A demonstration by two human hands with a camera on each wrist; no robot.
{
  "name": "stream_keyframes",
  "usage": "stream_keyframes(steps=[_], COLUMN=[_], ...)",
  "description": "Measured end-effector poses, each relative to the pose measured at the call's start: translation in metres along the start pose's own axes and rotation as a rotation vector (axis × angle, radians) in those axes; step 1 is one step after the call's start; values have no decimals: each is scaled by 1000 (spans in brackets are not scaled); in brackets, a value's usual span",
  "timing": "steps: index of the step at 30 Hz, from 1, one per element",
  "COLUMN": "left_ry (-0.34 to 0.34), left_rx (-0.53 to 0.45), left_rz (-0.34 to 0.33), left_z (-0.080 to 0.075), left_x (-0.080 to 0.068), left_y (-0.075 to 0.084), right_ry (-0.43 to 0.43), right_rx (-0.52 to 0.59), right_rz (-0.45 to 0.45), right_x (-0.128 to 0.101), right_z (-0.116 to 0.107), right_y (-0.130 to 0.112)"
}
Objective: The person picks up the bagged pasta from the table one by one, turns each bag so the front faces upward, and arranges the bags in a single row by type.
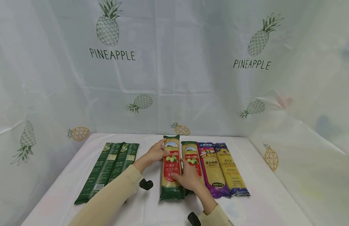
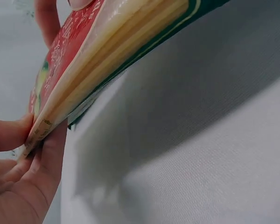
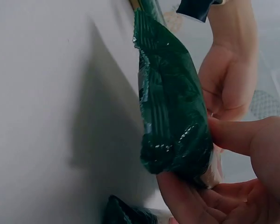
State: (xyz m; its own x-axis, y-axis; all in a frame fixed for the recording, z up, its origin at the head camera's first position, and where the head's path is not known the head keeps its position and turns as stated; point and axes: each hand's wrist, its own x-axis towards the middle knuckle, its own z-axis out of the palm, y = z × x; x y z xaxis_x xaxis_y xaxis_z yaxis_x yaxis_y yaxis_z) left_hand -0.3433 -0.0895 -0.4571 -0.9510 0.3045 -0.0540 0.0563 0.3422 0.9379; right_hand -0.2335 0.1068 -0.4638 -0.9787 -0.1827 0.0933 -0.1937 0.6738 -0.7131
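A red-labelled spaghetti packet (image 1: 171, 163) with green ends is gripped by both hands, lifted off the table. My left hand (image 1: 156, 152) pinches its upper left edge; the left wrist view shows the thumb on the front and fingers (image 2: 51, 154) beneath. My right hand (image 1: 190, 177) holds its lower right side, thumb on the label; in the right wrist view the packet's green end (image 3: 175, 102) hangs above the cloth. A matching spaghetti packet (image 1: 191, 153) lies just right of it, partly hidden by my right hand.
To the right lie a purple-ended spaghetti packet (image 1: 213, 169) and a blue and yellow spaghetti packet (image 1: 232, 169). On the left, two dark green packets (image 1: 99, 172) lie side by side. A white cloth covers the table (image 1: 265, 201); a pineapple-printed curtain (image 1: 185, 62) hangs behind.
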Motion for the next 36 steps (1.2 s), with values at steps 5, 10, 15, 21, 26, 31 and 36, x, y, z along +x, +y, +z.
stream_keyframes(steps=[5, 10, 15, 21, 26, 31, 36], left_ry=[20, 6, 32, 32, 42, 17, -30], left_rx=[64, 77, 182, 261, 359, 377, 361], left_rz=[-17, -36, -54, -60, -55, -63, -82], left_z=[6, 10, 12, 13, 15, 12, 10], left_x=[15, 25, 31, 29, 27, 30, 30], left_y=[-5, -12, -23, -20, -16, -20, -25], right_ry=[-36, -55, -30, 43, 72, 11, -14], right_rx=[-24, 7, -34, -163, -304, -215, -138], right_rz=[55, 111, 130, 118, 60, 72, 100], right_x=[13, 19, 23, 27, 26, 27, 26], right_z=[-2, 1, 7, 11, 12, 8, 6], right_y=[7, 11, 12, 5, 3, 7, 13])
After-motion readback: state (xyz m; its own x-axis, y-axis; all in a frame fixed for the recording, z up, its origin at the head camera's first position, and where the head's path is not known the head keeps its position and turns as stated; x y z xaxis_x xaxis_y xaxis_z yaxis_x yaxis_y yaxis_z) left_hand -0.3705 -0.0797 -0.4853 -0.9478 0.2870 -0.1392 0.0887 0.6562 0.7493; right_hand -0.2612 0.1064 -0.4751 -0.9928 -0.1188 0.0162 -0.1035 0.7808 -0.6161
